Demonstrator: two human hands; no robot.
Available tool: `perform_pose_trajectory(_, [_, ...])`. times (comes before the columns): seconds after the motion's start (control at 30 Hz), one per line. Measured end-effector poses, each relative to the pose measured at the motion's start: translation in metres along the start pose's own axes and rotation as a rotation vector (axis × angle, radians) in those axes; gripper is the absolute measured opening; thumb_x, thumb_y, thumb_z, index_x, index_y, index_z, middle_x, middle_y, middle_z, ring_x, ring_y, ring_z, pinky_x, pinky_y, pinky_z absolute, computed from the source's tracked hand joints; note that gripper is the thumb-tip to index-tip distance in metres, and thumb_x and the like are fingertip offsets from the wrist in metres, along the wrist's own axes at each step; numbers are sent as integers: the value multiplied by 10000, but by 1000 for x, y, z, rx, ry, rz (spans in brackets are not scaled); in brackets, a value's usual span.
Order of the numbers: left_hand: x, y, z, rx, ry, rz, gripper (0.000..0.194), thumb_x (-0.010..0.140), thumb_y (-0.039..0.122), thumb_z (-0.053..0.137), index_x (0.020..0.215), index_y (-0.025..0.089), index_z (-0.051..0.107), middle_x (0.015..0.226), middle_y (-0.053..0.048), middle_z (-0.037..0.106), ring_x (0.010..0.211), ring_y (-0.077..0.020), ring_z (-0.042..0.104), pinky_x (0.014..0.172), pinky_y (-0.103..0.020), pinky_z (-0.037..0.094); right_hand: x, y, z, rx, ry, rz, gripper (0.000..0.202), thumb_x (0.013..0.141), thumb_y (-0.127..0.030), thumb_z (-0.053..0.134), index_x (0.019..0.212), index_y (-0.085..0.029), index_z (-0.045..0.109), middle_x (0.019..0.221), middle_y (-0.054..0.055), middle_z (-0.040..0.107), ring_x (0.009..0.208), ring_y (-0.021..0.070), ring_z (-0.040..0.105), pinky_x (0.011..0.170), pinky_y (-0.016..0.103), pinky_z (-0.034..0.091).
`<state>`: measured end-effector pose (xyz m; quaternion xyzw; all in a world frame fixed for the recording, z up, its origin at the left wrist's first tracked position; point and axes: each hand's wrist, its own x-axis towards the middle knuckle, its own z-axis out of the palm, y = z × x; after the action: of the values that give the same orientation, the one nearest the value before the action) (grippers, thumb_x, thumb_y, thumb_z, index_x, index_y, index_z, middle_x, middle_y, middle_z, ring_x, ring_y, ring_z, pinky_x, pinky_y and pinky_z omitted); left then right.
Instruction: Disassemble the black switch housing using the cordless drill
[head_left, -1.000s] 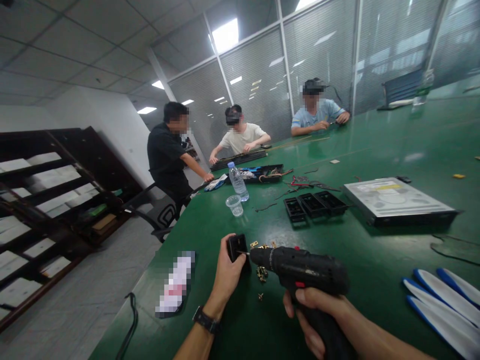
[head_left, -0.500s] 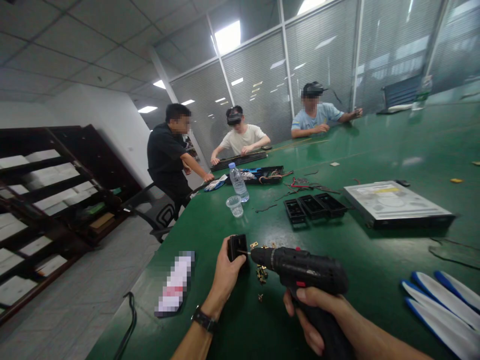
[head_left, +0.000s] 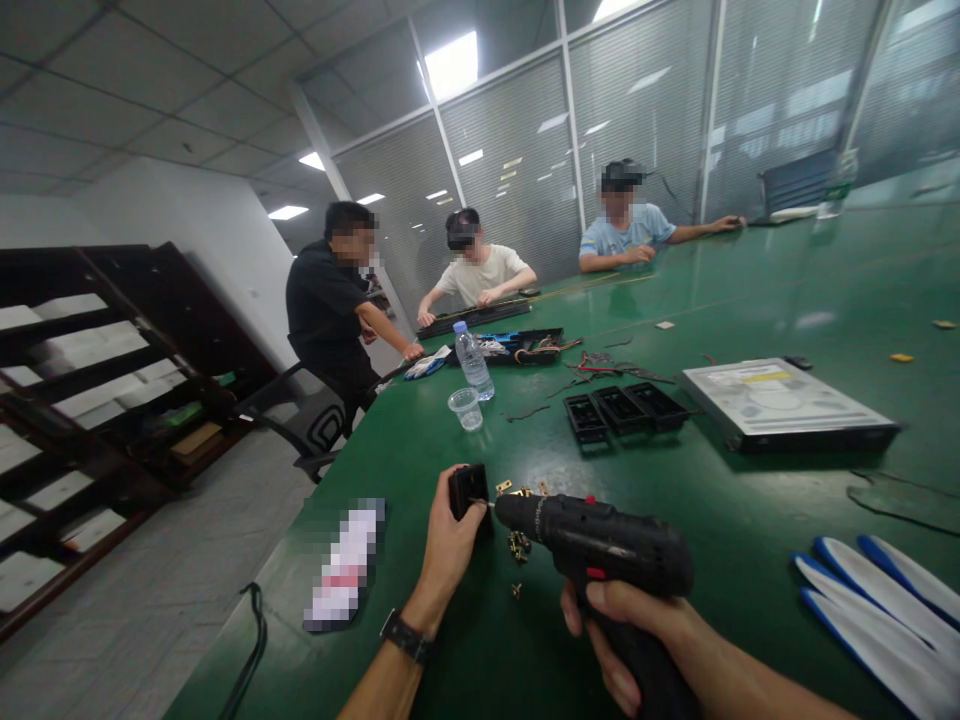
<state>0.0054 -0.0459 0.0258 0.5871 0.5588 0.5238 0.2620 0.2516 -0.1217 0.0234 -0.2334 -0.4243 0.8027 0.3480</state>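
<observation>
A small black plastic part is gripped by my left hand, which wears a dark watch. My right hand is wrapped round the handle of a black cordless drill. The drill points left, and its thin bit reaches the face of the black part near my left thumb; whether it touches is too small to tell. Small brass-coloured pieces lie on the green table between the part and the drill, partly behind the chuck.
Beyond my hands are a plastic cup, a bottle, black trays and a silver disc drive. White-blue gloves lie at right, a black cable at left. Three people are across the table.
The view has shifted slightly, moving everything a little left in the picture. Both hands keep their holds. The far-right person's outstretched hand has lowered to the table.
</observation>
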Motion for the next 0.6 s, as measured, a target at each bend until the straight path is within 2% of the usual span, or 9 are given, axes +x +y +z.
perform_pose_trajectory(0.37, [1,-1,0,-50,-35,-31,378,762,213,624,1136,225,574,967,-9,604,864,-186,546,786,-275,425,-1,-1,4,-24,12,1,394,910,-465,503,905,-104,661,491,16,569,418,106,472,481,235,390])
perform_pose_trajectory(0.6, [6,-2,1,-82,-33,-36,347,723,200,662,1063,203,593,871,0,605,792,-171,538,733,-266,426,2,0,5,-14,63,-7,416,885,-501,514,873,-108,649,441,-9,508,374,99,419,446,228,361])
